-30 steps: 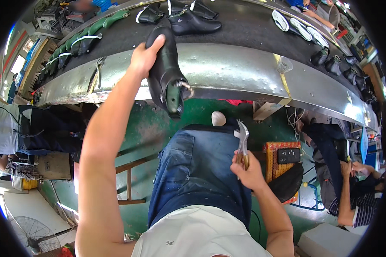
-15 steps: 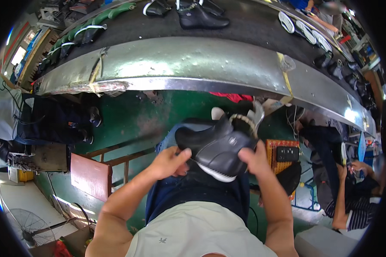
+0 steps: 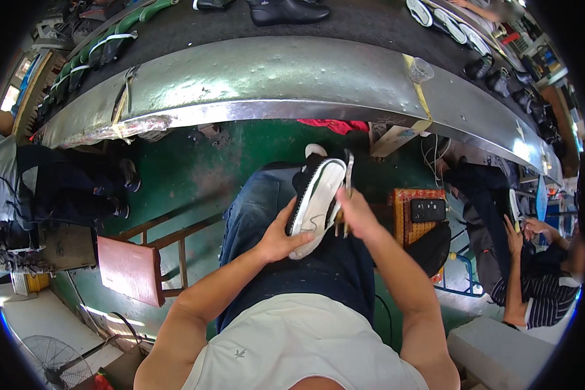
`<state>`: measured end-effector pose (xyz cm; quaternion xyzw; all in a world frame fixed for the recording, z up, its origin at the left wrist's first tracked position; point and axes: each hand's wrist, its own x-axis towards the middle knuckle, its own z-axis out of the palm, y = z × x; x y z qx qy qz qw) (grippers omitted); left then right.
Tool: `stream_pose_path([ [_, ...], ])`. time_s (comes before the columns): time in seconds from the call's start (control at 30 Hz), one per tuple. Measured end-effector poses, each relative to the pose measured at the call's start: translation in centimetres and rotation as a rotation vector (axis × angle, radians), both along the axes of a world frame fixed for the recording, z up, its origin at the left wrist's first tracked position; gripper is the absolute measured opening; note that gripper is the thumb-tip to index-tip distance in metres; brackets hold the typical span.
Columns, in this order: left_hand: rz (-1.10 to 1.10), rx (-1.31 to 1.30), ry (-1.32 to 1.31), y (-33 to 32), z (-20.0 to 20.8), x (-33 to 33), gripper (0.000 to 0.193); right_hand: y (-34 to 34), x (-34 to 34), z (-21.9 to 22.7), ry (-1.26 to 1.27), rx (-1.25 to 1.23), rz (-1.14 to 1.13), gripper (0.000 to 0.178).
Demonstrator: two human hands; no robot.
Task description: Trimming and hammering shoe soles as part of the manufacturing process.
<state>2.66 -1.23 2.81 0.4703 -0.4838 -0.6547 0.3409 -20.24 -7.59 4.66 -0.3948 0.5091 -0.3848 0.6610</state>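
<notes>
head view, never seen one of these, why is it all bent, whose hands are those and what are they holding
There is no robot here: these are a person's own bare hands. A wide fisheye camera worn on the head looks down at them, so straight edges bend toward the rim. The left hand grips a shoe with its pale sole facing up. The right hand holds a metal tool beside it. Ahead, a long dark surface with a metal edge bears a black boot and, farther right, white-soled shoes.
</notes>
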Motion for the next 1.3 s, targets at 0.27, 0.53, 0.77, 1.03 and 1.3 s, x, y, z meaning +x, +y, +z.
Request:
stream_pose_path([
  [0.27, 0.062, -0.131, -0.738, -3.6, 4.0, -1.0, 0.077, 2.9, 1.1, -3.4, 0.347, -0.058, 0.026, 0.038],
  [0.53, -0.277, -0.013, -0.574, -6.3, 4.8, 1.8, 0.048, 2.3, -0.5, -2.1, 0.362, -0.080, 0.158, 0.032],
  [0.77, -0.215, -0.236, -0.337, -11.0, 2.3, -0.2, 0.055, 2.4, -0.9, -4.8, 0.449, -0.277, 0.186, 0.037],
  [1.03, -0.074, -0.295, -0.086, -7.1, 5.9, 2.6, 0.061, 6.6, -4.5, 6.3, 0.148, 0.211, 0.256, 0.038],
  [1.3, -0.047, -0.381, -0.222, -5.2, 5.5, 4.8, 0.067, 6.1, 0.0, 8.8, 0.120, -0.016, 0.584, 0.036],
])
